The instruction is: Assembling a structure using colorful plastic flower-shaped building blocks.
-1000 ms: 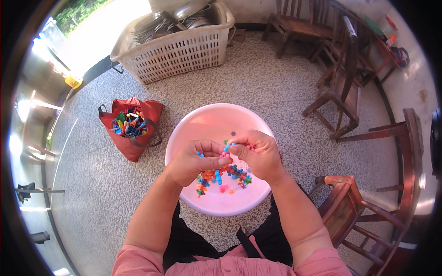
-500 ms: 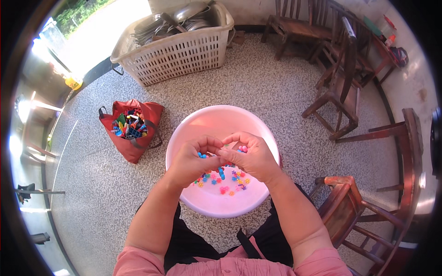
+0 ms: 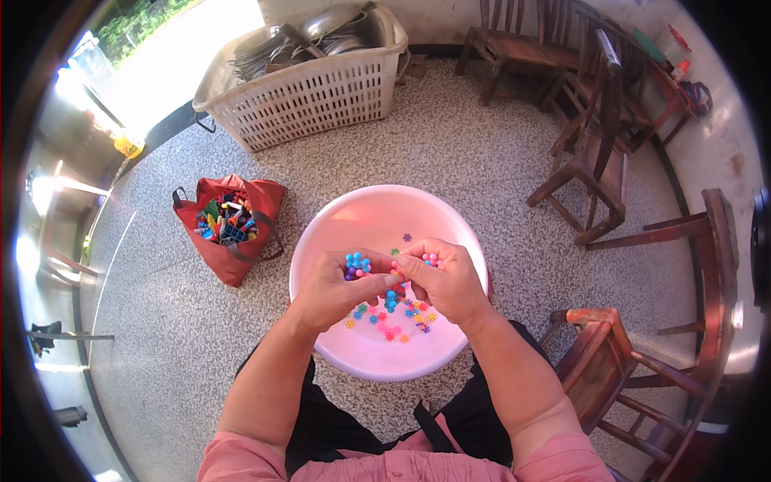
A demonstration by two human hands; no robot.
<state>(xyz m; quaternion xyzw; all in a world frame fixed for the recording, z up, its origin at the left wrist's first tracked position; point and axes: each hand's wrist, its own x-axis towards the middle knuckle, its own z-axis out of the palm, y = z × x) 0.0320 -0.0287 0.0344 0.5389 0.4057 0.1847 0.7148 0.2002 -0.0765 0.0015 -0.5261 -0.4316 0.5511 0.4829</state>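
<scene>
A pink plastic basin (image 3: 381,361) stands in front of me, with small flower-shaped beads (image 3: 390,331) in several colours scattered on its bottom. Both my hands meet above it around a cluster of joined plastic beads (image 3: 391,300), mostly blue with some pink, purple and orange ones. My left hand (image 3: 331,291) pinches it with thumb and fingers, and blue beads show above those fingers. From the right, my right hand (image 3: 446,283) grips the same cluster, its fingertips touching those of the left. A few pink beads stick out over the right fingers. Where the fingertips meet, the beads are partly hidden.
Left of the basin sits a red cloth bag (image 3: 265,197) full of toy bricks. A white slatted basket (image 3: 313,108) holding metal pans and lids stands farther back. Wooden chairs (image 3: 594,373) line the right side, and the floor (image 3: 450,128) is speckled.
My fingers have shifted slightly, the right fingertips coming a little lower. More of the blue, purple and orange beads now show between and above my hands.
</scene>
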